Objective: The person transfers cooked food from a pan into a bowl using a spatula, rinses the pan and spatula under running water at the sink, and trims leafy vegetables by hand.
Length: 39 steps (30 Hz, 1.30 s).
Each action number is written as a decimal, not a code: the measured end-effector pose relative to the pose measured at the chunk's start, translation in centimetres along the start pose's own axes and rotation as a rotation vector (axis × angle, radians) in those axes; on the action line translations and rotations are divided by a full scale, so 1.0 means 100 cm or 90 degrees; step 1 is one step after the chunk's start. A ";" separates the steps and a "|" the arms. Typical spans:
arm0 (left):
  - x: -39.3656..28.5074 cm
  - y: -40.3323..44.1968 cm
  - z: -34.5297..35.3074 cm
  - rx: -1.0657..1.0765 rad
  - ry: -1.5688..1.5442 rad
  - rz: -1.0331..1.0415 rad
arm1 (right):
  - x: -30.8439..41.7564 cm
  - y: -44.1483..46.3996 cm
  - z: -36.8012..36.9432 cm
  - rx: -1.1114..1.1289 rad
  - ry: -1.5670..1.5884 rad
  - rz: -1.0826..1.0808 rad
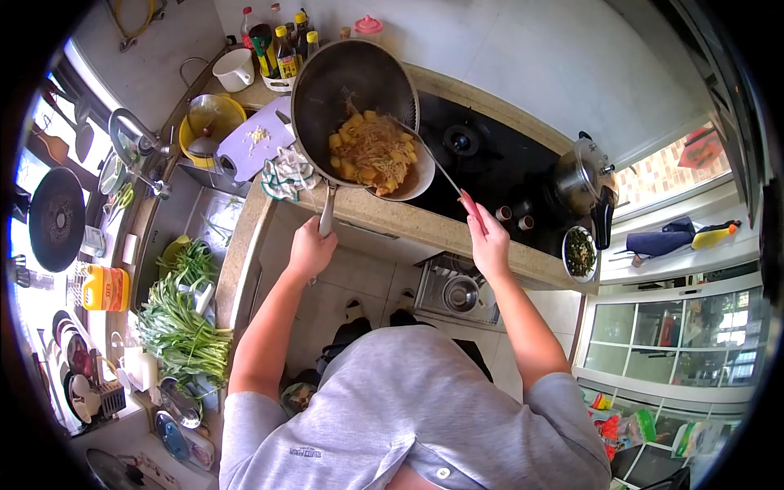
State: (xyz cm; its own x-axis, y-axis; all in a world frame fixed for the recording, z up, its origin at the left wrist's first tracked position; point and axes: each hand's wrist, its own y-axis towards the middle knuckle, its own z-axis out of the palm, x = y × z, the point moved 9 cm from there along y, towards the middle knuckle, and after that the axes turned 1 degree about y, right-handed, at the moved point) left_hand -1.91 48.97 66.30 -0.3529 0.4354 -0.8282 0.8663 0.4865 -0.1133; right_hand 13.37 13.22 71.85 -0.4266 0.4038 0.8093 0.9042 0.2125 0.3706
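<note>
My left hand (310,247) is closed around the handle of a dark wok (331,86), which is tipped on its side above the counter. Chunks of what looks like potato with thin noodles (371,151) lie at its lower rim. Just beneath that rim is a white bowl (425,175), partly hidden by the wok, with brown sauce or food in it. My right hand (488,242) grips the red handle of a metal spatula (445,175). Its far end reaches into the wok at the food and is partly hidden.
A black cooktop (490,171) with a pot (578,175) lies to the right, near a bowl of chopped greens (580,253). Leftward are a purple cutting board (257,143), a cloth (287,173), and a sink (192,216) with leafy vegetables (184,318). Sauce bottles (286,53) stand behind.
</note>
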 end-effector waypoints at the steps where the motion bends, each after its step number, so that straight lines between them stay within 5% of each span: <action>1: -0.003 -0.001 -0.002 0.001 0.001 -0.001 | 0.005 -0.005 -0.003 0.000 0.000 0.002; 16: -0.013 0.001 -0.012 -0.027 0.057 0.067 | 0.058 -0.034 -0.036 -0.040 -0.092 -0.169; 23: -0.017 0.002 -0.015 -0.019 0.069 0.087 | 0.031 0.018 0.002 -0.054 -0.119 -0.113; 39: -0.016 0.005 -0.020 -0.020 0.102 0.074 | 0.048 -0.047 -0.022 -0.024 -0.168 -0.123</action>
State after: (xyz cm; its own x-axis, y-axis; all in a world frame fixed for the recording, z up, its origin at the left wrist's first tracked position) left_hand -1.59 50.04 68.66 -0.3047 0.6043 -0.7362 0.8940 0.4480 -0.0022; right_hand 7.11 12.21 74.94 -0.5764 0.5776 0.5780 0.8045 0.2769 0.5255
